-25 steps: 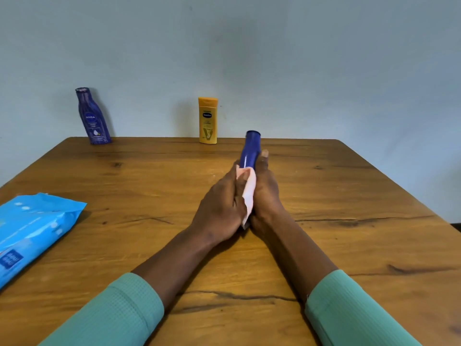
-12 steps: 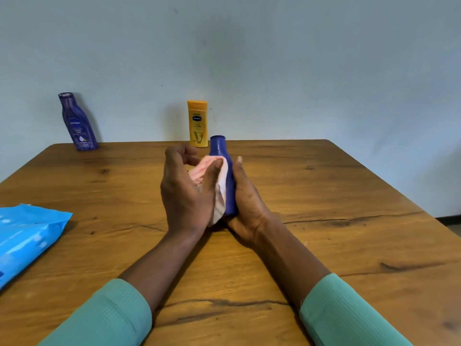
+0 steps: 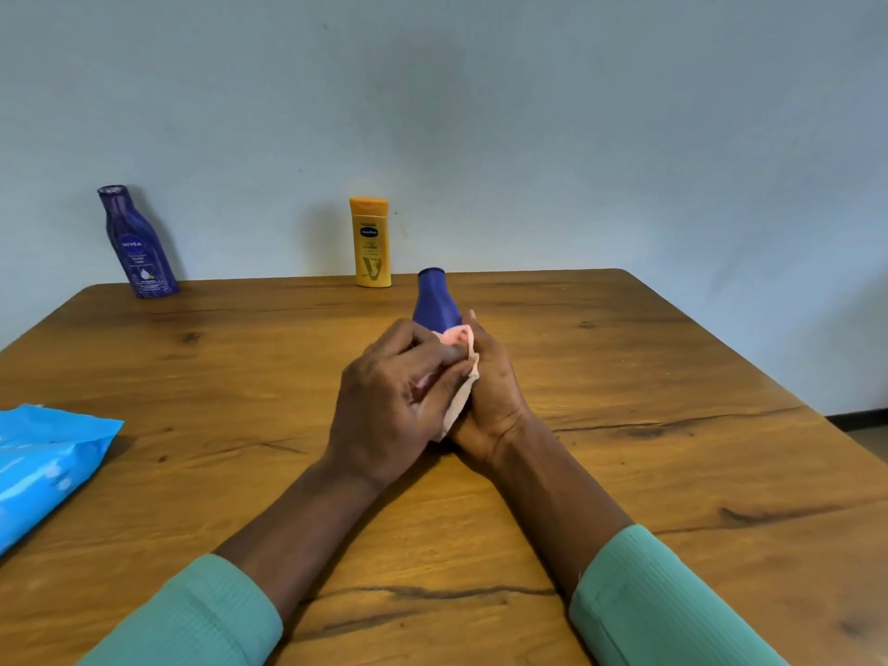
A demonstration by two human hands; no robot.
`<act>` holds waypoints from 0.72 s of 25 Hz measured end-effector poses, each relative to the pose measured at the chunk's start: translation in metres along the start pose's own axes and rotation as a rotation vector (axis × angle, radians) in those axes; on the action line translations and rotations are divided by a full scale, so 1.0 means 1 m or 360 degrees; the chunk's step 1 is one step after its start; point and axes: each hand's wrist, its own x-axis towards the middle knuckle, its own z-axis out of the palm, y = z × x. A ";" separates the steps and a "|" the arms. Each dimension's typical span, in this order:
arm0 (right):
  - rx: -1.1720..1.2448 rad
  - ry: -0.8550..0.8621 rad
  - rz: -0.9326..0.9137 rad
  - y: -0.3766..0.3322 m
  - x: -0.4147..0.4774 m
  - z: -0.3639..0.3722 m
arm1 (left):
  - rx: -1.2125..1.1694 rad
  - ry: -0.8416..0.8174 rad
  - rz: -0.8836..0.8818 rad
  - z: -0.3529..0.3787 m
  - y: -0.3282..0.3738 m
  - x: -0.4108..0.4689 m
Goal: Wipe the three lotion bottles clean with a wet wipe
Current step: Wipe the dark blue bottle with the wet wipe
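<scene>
Blue bottle [image 3: 435, 302]: standing mid-table, cap end up, lower body hidden btwn both hands.
Right hand [image 3: 490, 391]: wrapping the bottle's right side, fingers closed round it, thumb pointing up along it.
Left hand [image 3: 394, 401]: fingers curled, pressing the wet wipe [image 3: 459, 377] vs the bottle's left/front side; thumb pinning the wipe's edge.
Wipe: pale pink-white, bunched btwn the 2 hands, lower flap hanging toward the table [image 3: 672, 449].
Purple Nivea bottle [image 3: 137, 242]: standing at far left edge of table, by the wall, well apart from hands.
Yellow bottle [image 3: 370, 242]: standing upright at far edge, just left of & behind the blue one.
Wipes pack [image 3: 43, 468]: blue, lying flat at left edge, partly cut off by frame.
Sleeves: green, both forearms resting low over the wood.
</scene>
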 end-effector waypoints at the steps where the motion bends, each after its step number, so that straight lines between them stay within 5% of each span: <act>1: 0.0023 0.0006 0.0046 -0.002 -0.001 -0.001 | -0.0086 -0.0049 0.0019 0.000 -0.001 0.000; 6: 0.0075 -0.0066 0.0174 -0.011 0.001 -0.005 | -0.0194 -0.0257 0.0078 -0.007 -0.015 0.003; 12: -0.0379 -0.0159 0.0101 0.001 0.004 0.001 | -0.0032 0.0247 -0.0179 -0.014 -0.040 0.025; 18: -0.0171 -0.0236 0.0072 -0.004 0.002 -0.005 | -0.0102 -0.0088 0.0050 -0.012 -0.017 0.010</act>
